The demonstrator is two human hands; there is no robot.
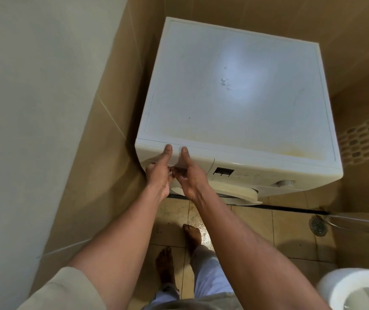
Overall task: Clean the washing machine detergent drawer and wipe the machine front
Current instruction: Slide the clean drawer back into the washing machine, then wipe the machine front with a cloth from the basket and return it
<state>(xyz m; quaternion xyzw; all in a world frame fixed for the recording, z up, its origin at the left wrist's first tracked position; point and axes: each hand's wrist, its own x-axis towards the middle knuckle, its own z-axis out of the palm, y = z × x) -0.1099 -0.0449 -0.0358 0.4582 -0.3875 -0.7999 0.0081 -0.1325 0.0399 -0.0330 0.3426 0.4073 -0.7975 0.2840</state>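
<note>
The cream-white front-loading washing machine [235,104] is seen from above, set in a corner of tan-tiled walls, with its closed cream plastic detergent drawer [198,158] at the left end of the front panel, just under the top's front edge. The left hand [159,173] and the right hand [190,173] are placed side by side on the drawer front, thumbs laid up over the top's front edge and fingers [174,172] curled closed into the drawer's handle recess. Further right along the panel a dark display [223,171] and a round grey dial [285,183] are found.
</note>
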